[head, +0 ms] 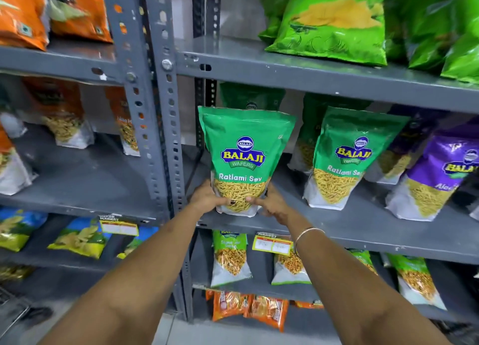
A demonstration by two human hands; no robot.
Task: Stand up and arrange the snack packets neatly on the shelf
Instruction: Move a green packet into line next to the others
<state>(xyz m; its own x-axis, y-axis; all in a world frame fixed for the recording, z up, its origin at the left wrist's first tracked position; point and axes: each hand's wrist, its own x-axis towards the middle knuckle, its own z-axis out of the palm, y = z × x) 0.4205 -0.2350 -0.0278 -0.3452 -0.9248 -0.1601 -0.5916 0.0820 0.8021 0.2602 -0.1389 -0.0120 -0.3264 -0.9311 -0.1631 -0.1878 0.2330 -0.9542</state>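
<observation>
Head view looks down both forearms to a green Ratlami Sev packet point(242, 160) standing at the front edge of the grey middle shelf point(363, 230), close to the slotted upright post point(166, 126). The left hand point(207, 196) cups its lower left corner and the right hand point(272, 203) its lower right, fingers wrapped round the clear window at the base, so both hands are closed on the one packet. It stands upright between them, its bottom seeming to touch the shelf lip, though I cannot tell if it bears its own weight. To do this well, I'd say settle the gusset flat, square the label forward, and slide it back into line with the second Ratlami Sev packet point(344, 160) just to the right before letting go. The packet rises above the hands, with the wrists below it; another green packet point(251, 98) sits behind in shadow. A top-heavy pouch may tip forward if freed too near the edge.
</observation>
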